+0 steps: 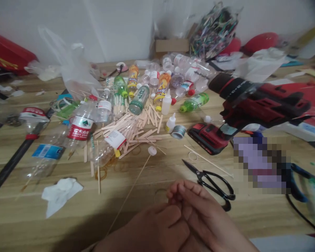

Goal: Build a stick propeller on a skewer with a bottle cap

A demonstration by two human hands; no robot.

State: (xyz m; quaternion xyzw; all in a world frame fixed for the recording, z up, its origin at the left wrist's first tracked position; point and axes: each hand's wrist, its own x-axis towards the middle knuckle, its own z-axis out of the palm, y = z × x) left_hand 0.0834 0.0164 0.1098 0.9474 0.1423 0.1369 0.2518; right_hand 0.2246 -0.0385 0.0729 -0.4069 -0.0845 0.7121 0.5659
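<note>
Head view: we looked down on a wood-grain table (28,224) w/ our two bare hands at bottom ctr. Our L hand (165,224) and R hand (199,204) were pressed together, fingers curled in; the hands hid what, if anything, was btwn them, so we couldn't tell if either gripped smth. Nearest on the L, a long thin stick (132,188) slanted up from our L forearm to a small white disc (152,151) at its far end; we couldn't tell if the stick touched the arm. Just beside our R hand lay black scissors (201,176), tips pointing up-left, & past them a 2nd, shorter stick (208,161). Farther up, R side, a red-and-black drill (252,101) stood on its battery, bit aimed left. At ctr we saw a tape roll (179,132) next to a small squeeze bottle (170,124), then a heap of flat wooden sticks (148,120) w/ plastic bottles, incl. a green one (196,102), behind & around it. Lower L: crumpled white tissue (61,192).
</note>
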